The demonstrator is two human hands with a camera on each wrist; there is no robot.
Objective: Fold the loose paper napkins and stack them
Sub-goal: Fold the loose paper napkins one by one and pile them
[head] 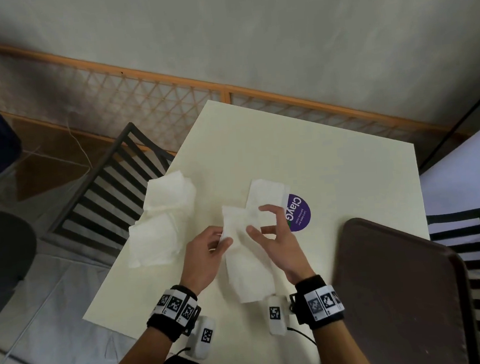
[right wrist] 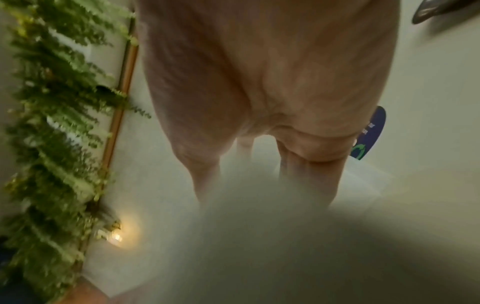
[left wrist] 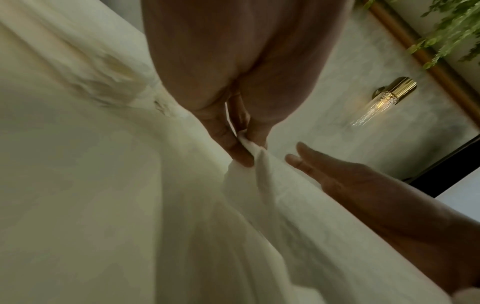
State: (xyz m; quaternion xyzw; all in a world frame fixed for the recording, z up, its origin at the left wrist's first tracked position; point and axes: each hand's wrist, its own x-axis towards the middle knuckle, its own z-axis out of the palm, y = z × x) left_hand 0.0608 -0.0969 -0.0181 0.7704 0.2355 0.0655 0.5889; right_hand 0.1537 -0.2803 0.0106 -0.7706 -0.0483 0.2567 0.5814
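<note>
One cream table, slatted chairs, grey wall

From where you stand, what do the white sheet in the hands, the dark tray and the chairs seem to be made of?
The sheet looks like thin, soft tissue paper: matte, creased, sagging from the left hand. The tray seems hard plastic, dark brown with a dull sheen and rounded rim, though I can't be sure. The chairs look like black-painted metal: thin straight slats and frame.
</note>
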